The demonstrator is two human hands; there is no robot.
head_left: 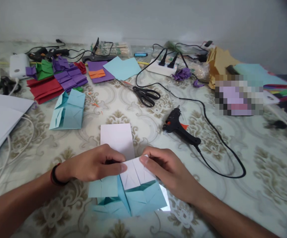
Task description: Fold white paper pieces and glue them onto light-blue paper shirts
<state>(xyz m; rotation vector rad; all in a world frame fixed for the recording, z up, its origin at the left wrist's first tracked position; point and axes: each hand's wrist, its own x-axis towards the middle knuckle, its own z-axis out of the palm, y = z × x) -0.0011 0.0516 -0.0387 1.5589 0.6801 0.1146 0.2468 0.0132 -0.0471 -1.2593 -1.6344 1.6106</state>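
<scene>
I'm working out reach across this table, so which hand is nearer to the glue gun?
Right. The right hand is just on the near side of the glue gun; the left hand is farther off to the left.

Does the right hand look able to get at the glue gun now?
Probably yes: the glue gun lies just beyond the right hand with only tablecloth between, though that hand would first have to let go of the folded white paper.

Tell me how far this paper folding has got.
The light-blue folded piece and red one look done. The left hand and right hand pinch creased white paper over light-blue folds. The flat white sheet beyond looks unfolded, so probably still to do.
</scene>
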